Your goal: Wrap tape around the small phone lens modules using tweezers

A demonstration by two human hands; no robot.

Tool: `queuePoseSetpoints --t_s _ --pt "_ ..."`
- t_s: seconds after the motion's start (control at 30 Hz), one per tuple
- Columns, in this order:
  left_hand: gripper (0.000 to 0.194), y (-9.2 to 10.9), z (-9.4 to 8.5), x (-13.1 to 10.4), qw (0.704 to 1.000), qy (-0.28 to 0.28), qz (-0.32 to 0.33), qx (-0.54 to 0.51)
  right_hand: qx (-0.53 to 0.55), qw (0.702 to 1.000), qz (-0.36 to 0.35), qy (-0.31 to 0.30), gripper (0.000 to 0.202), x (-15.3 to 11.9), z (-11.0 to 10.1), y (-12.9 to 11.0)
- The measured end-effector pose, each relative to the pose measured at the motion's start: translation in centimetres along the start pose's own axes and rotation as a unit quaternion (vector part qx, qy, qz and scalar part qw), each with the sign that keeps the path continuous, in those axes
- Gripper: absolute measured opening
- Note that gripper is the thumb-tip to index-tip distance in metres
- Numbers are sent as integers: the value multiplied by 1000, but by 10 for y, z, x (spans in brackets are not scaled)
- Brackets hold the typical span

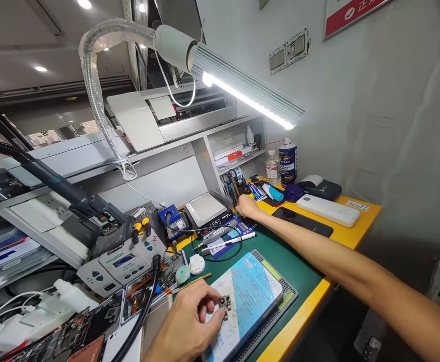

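Observation:
My left hand (193, 319) is at the lower middle, its thumb and fingers pinching a small camera module (224, 301) over a blue and white booklet (252, 289). The booklet lies on a grey perforated mat (288, 297). My right hand (247, 206) reaches far across the desk, its fingers curled beside the tool holder (234, 185) of tweezers and scissors. What its fingertips touch is too small to make out. A dark phone (303, 222) lies under the right forearm.
A soldering station (124, 264) and cables stand at the left. Near the back are a blue iron controller (174, 221), a spray can (288, 163) and a bottle (272, 167). A lit lamp (246, 83) hangs above. A white power bank (328, 210) lies at the right.

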State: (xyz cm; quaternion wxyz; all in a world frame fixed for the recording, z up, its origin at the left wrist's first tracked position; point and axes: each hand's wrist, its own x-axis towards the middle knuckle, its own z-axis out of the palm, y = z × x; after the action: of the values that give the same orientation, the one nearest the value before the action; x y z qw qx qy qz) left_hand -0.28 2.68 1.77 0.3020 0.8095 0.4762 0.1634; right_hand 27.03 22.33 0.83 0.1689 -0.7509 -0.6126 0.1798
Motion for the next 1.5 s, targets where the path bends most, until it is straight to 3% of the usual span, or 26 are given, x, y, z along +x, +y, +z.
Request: queuePoseSetpoints --t_s 0.23,0.5,1.13,1.27,1.5 --pt "18 2 0 -3 1000 8 11 18 -47 998 -11 34 38 11 10 -4" --pt "18 3 0 -3 1000 0 11 22 -55 998 -28 33 37 16 12 2" --pt "21 -3 2 -1 1000 -1 10 29 -44 997 -48 47 37 3 10 8" --pt "21 -3 1 0 999 -1 10 33 -42 996 -65 48 36 -2 -9 4" --pt "20 -1 1 -1 999 1 13 35 -76 984 -98 126 37 10 -76 -32"
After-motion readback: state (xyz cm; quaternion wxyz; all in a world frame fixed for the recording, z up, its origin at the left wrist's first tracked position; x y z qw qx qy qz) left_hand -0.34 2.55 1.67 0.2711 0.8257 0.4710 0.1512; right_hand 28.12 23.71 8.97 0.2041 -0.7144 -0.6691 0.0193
